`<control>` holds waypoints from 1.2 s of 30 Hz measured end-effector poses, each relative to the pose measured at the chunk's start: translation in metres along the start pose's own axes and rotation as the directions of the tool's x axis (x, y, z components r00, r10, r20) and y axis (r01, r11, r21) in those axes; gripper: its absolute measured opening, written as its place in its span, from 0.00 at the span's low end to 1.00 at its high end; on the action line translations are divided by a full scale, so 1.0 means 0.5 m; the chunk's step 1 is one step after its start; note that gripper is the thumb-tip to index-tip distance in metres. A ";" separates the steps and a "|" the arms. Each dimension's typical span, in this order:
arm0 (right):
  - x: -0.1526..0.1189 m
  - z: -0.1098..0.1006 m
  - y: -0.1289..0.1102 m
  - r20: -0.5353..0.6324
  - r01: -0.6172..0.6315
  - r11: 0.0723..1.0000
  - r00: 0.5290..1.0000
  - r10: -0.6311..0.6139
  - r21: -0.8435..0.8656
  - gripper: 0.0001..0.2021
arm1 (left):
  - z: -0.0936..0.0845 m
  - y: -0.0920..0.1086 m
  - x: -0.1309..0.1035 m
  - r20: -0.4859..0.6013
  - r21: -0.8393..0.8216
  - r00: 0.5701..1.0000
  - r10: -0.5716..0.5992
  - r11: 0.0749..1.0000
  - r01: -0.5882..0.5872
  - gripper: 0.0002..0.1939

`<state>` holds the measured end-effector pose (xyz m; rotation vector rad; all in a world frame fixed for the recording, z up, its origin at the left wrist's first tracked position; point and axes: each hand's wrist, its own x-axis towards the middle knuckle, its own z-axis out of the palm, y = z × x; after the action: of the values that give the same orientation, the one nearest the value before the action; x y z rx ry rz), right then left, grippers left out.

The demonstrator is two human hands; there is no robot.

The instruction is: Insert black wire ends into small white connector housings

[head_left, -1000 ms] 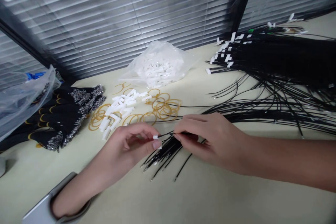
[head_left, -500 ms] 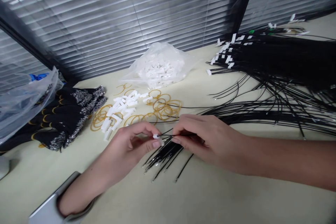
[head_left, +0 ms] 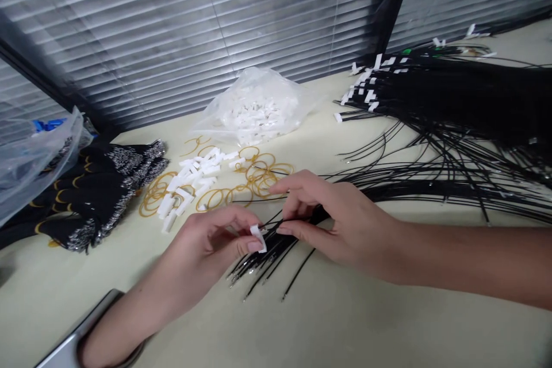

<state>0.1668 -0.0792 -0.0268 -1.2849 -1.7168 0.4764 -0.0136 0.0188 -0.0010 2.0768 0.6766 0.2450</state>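
A small white connector housing (head_left: 259, 238) is pinched between the thumb and index finger of my left hand (head_left: 218, 244). Just to its right, my right hand (head_left: 336, 218) has its index finger lifted and stretched out, while the thumb and another finger close on a thin black wire (head_left: 271, 222). That wire reaches towards the housing; whether its tip sits inside is too small to tell. Beneath both hands lies a bundle of black wires (head_left: 276, 257) with bare metal terminals at their ends.
Loose white housings (head_left: 198, 169) and yellow rubber bands (head_left: 259, 175) lie behind my hands, before a clear bag (head_left: 259, 106) of white parts. Banded black wires (head_left: 99, 190) with metal ends are at left. At right lies a large pile of black wires (head_left: 466, 92) with white housings.
My right index finger has lifted off the wire and stretched out to the left. The housing in my left hand has turned and shows more of its face. The view has shifted slightly.
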 end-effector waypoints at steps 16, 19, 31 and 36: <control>-0.003 -0.001 0.002 0.036 0.012 1.000 0.999 -0.013 0.014 0.17 | 0.003 0.001 -0.001 0.013 0.045 1.000 0.019 0.999 -0.020 0.06; -0.004 0.000 0.004 0.047 0.033 0.999 0.998 -0.033 -0.005 0.17 | 0.006 -0.002 -0.002 -0.011 0.061 0.999 0.035 0.998 -0.034 0.06; -0.005 0.000 0.003 0.069 0.052 0.998 0.996 -0.049 -0.041 0.18 | 0.018 0.008 -0.006 -0.008 0.268 0.992 0.124 0.956 -0.118 0.04; -0.004 0.003 -0.001 0.091 0.088 0.992 0.993 -0.080 -0.090 0.17 | 0.025 0.017 -0.010 -0.008 0.381 0.981 0.193 0.908 -0.175 0.03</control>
<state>0.1654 -0.0809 -0.0283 -1.2679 -1.8782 0.4126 -0.0095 0.0034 -0.0008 2.5202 0.5883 0.2862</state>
